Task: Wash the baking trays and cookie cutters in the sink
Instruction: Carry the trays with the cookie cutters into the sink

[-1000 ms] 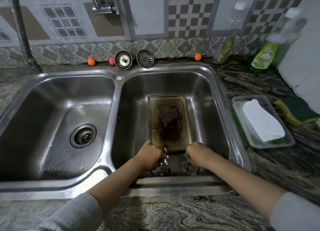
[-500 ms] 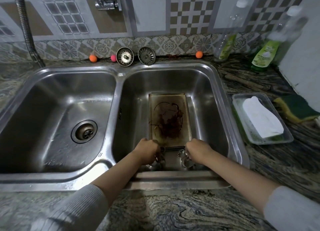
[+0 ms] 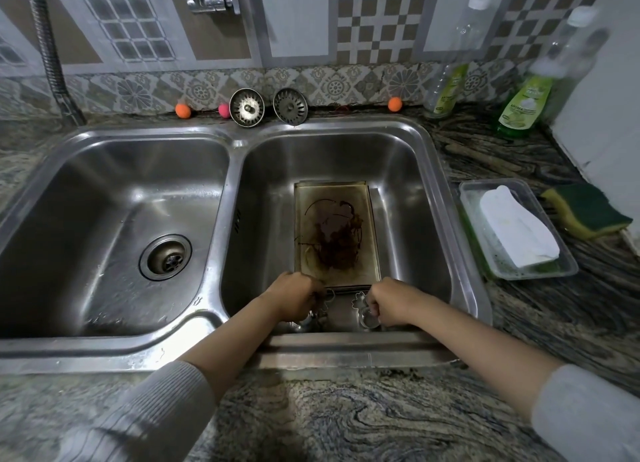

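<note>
Down in the right basin of the double sink [image 3: 446, 198], both hands were curled into loose fists at the near wall, knuckles up, forearms reaching in over the front rim from grey ribbed sleeves. The left hand [image 3: 294, 300] was closed around a metal cookie cutter [image 3: 322, 311], whose thin outline showed just past its fingers. The right hand [image 3: 393, 302] was likewise closed on a flower-shaped cookie cutter [image 3: 363, 311] that rested on the basin floor beside the thumb. The two hands sat apart, with a bare strip of steel between them. Just beyond the knuckles lay a rectangular baking tray [image 3: 334, 198], flat on the basin floor and stained dark brown through its middle; a second rim edge seemed to show under its near end. The left basin held only its drain [image 3: 165, 257]. Behind the sink, two strainer plugs [image 3: 246, 108] leaned against the tiled wall. On the counter to the right stood a clear plastic container [image 3: 568, 266] with a white bar inside, a yellow-green sponge [image 3: 585, 216] beside it, and two dish-soap bottles [image 3: 524, 103] farther back.
</note>
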### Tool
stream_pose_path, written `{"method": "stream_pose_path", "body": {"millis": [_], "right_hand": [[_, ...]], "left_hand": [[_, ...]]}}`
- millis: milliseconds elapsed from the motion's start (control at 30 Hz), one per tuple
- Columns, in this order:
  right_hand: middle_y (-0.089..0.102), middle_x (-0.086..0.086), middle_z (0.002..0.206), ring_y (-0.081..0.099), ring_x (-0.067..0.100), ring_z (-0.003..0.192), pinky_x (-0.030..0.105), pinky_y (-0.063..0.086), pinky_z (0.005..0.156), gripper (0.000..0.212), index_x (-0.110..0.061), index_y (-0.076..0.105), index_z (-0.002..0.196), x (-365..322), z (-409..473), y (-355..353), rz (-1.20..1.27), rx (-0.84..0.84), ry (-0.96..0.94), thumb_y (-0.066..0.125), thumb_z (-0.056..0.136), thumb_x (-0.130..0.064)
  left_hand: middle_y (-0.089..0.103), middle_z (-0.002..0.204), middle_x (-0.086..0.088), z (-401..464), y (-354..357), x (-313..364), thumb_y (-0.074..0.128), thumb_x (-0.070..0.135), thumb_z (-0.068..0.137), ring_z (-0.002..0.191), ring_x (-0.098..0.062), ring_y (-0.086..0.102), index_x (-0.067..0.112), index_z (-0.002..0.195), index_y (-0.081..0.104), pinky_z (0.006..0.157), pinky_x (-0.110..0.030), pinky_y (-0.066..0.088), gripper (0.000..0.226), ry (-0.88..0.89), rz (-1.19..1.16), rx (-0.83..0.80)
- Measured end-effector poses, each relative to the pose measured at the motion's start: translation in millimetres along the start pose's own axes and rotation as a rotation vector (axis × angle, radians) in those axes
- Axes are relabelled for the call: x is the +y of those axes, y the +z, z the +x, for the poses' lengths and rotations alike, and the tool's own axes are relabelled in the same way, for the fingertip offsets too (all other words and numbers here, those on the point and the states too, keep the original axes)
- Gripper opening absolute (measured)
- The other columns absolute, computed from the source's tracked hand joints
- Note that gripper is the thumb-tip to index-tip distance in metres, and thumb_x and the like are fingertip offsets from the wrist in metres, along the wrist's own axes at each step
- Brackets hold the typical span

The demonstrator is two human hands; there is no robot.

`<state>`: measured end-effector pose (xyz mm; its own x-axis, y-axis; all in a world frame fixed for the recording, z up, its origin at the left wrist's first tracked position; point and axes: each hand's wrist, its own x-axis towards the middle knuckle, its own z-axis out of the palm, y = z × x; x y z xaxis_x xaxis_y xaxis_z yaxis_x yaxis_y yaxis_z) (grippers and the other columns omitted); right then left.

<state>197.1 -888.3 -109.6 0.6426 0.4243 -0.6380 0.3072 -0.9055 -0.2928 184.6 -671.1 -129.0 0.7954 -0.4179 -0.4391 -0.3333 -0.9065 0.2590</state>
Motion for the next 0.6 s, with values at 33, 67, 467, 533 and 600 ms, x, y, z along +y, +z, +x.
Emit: {"method": "stream_pose_path", "body": {"millis": [33,67,467,533,600], "right_hand": [[0.065,0.005,0.097,0.059,0.019,0.084,0.026,0.046,0.067,0.016,-0.01,0.068,0.089,-0.1,-0.7,-0.5,0.004,-0.009,-0.004,0.059,0.079,-0.002],[0.065,0.003,0.096,0.059,0.018,0.084,0.027,0.047,0.068,0.016,-0.011,0.068,0.09,0.3,-0.8,-0.5,0.01,-0.014,-0.011,0.059,0.08,-0.001],[0.067,0.009,0.085,0.064,0.025,0.083,0.031,0.05,0.066,0.008,-0.004,0.068,0.078,-6.8,-1.6,1.3,-0.006,0.098,-0.03,0.059,0.08,-0.004],[0.069,0.001,0.085,0.063,0.017,0.082,0.032,0.055,0.072,0.01,-0.012,0.072,0.08,-9.4,-2.4,-0.3,-0.051,0.141,-0.029,0.064,0.078,-0.007],[0.069,-0.003,0.081,0.062,0.012,0.08,0.034,0.056,0.074,0.012,-0.015,0.072,0.077,-10.6,-1.4,-0.5,-0.04,0.183,-0.022,0.067,0.077,-0.004]], "left_hand": [[0.063,0.122,0.002,-0.5,0.2,0.4,0.052,0.011,0.085,0.111,-0.022,0.057,0.023,0.125,0.061,0.092,-0.032,0.042,0.042,0.014,-0.018,-0.005],[0.065,0.119,0.001,-0.9,0.8,0.5,0.052,0.009,0.084,0.108,-0.022,0.058,0.024,0.124,0.062,0.088,-0.03,0.042,0.043,0.028,-0.025,-0.011],[0.064,0.119,-0.005,2.3,7.8,-7.2,0.056,0.002,0.077,0.105,-0.024,0.059,0.019,0.126,0.062,0.086,-0.041,0.052,0.052,0.024,-0.127,-0.153],[0.063,0.123,-0.003,3.7,8.4,-8.4,0.056,0.001,0.078,0.109,-0.023,0.058,0.019,0.127,0.061,0.088,-0.04,0.051,0.053,0.026,-0.128,-0.142],[0.062,0.125,-0.003,5.0,9.2,-8.9,0.056,0.0,0.079,0.111,-0.022,0.057,0.019,0.127,0.061,0.09,-0.039,0.051,0.052,0.029,-0.13,-0.133]]}}
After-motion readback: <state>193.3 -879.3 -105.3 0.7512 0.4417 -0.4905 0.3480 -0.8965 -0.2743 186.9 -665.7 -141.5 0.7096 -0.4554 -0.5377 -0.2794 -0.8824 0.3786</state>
